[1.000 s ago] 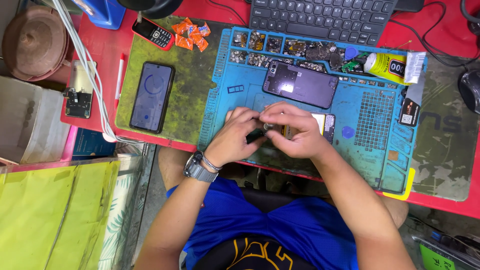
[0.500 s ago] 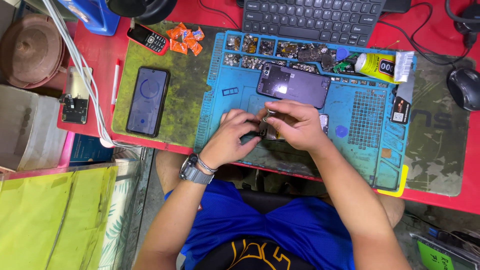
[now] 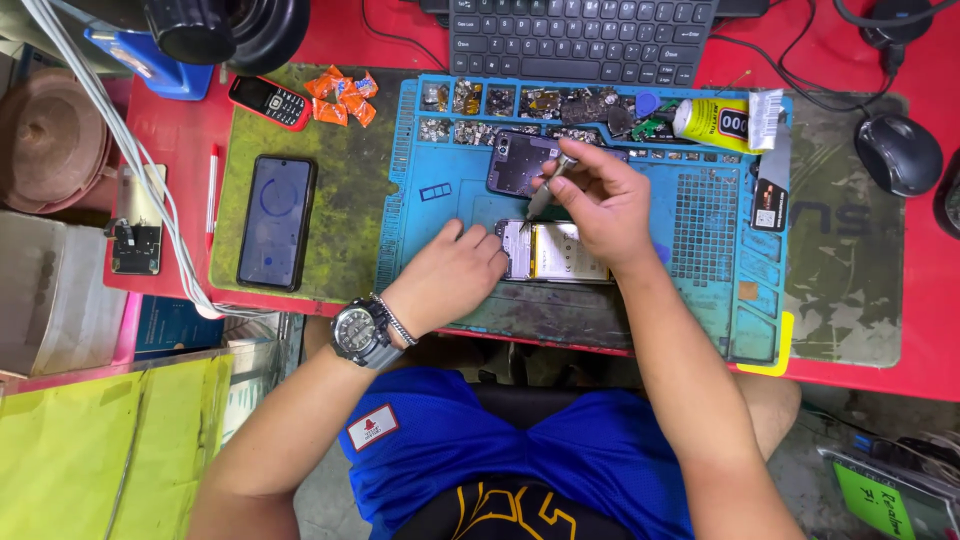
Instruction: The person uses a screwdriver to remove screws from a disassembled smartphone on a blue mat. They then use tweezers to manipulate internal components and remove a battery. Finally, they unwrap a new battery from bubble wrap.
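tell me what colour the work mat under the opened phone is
Blue, with small compartments along its top edge: the work mat shows best in the head view.

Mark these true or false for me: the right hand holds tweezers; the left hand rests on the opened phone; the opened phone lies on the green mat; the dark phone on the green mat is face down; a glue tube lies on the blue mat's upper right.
1. The right hand holds tweezers. True.
2. The left hand rests on the opened phone. True; it is on that phone's left end.
3. The opened phone lies on the green mat. False; it lies on the blue mat.
4. The dark phone on the green mat is face down. False; its screen faces up.
5. A glue tube lies on the blue mat's upper right. True.
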